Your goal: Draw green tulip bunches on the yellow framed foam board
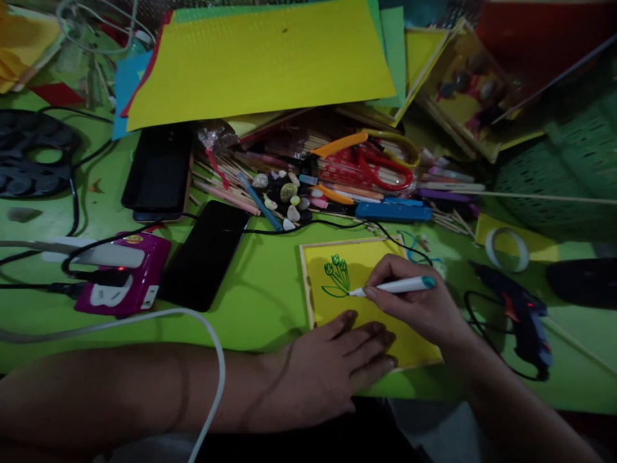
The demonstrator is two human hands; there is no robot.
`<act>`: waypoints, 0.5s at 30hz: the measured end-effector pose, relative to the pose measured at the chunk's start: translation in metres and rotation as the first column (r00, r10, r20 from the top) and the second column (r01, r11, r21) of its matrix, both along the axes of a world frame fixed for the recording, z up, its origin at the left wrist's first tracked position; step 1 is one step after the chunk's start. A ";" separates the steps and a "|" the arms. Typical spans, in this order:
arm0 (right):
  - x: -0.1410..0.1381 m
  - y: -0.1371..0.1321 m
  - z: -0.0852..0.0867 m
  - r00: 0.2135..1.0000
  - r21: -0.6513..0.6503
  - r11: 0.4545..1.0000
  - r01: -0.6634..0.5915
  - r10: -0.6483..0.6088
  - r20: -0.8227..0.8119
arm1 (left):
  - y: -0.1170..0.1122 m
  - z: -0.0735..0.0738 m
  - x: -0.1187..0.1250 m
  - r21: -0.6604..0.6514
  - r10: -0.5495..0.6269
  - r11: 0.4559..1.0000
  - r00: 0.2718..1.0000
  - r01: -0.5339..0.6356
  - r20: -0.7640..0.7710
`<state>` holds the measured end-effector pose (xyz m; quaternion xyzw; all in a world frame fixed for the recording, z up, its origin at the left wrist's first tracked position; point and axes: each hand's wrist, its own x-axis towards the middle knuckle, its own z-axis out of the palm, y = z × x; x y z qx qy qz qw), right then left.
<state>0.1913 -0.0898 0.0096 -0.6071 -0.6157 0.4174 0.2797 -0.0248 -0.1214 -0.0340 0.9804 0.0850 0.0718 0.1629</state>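
Note:
A yellow card (366, 257) edged with thin wooden sticks lies on the green table. Green line-drawn tulips (337, 273) with stems and a leaf show on its left half. My right hand (419, 308) is closed round a white marker (402, 286) with a green end, its tip touching the card at the base of the stems. Spread flat across the card's lower left edge, my left hand (337, 360) has its fingers apart and holds nothing. The card's lower edge is partly hidden under it.
A hot glue gun (518, 315) and a tape roll (506, 249) lie to the right. Behind the card are pebbles (286, 193), scissors (385, 167) and sticks. Phones (207, 257) and a purple power strip (149, 263) with cables sit left; a white cable (219, 360) crosses my left forearm.

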 end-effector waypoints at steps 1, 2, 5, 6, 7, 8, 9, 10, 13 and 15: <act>0.000 0.000 0.000 1.000 0.002 1.000 0.003 -0.003 0.001 | 0.000 0.001 0.000 -0.003 0.001 1.000 1.000 -0.001 -0.003; 0.001 0.000 0.000 1.000 0.003 1.000 0.008 -0.008 0.001 | 0.000 0.001 0.000 -0.005 -0.001 1.000 1.000 0.001 -0.003; 0.001 0.001 0.000 1.000 0.000 1.000 0.029 -0.029 -0.004 | 0.000 0.001 -0.001 -0.007 0.000 1.000 1.000 0.000 -0.003; 0.001 0.001 0.001 0.999 -0.003 0.999 0.035 -0.035 -0.006 | 0.000 0.001 -0.001 -0.006 -0.001 1.000 1.000 0.001 -0.005; 0.001 0.001 0.001 0.999 -0.003 0.999 0.037 -0.037 -0.008 | 0.000 0.001 -0.001 -0.004 -0.001 1.000 1.000 0.001 -0.005; 0.001 0.001 0.001 0.999 -0.001 0.999 0.035 -0.035 -0.011 | 0.000 0.001 -0.001 0.000 -0.001 1.000 1.000 0.001 -0.006; 0.001 0.001 0.001 0.999 0.002 1.000 0.031 -0.031 -0.015 | 0.000 0.001 -0.001 0.003 -0.001 1.000 1.000 0.001 -0.005; 0.001 0.001 0.002 0.999 0.004 1.000 0.027 -0.027 -0.023 | 0.000 0.000 -0.001 0.006 -0.004 1.000 1.000 0.004 0.000; 0.003 0.000 0.002 0.994 0.003 0.998 0.055 -0.055 -0.093 | 0.000 -0.001 -0.001 0.010 -0.001 1.000 1.000 0.001 0.013; 0.004 -0.001 0.003 0.973 -0.006 0.992 0.122 -0.121 -0.196 | 0.000 -0.001 -0.002 0.013 0.001 1.000 1.000 -0.001 0.012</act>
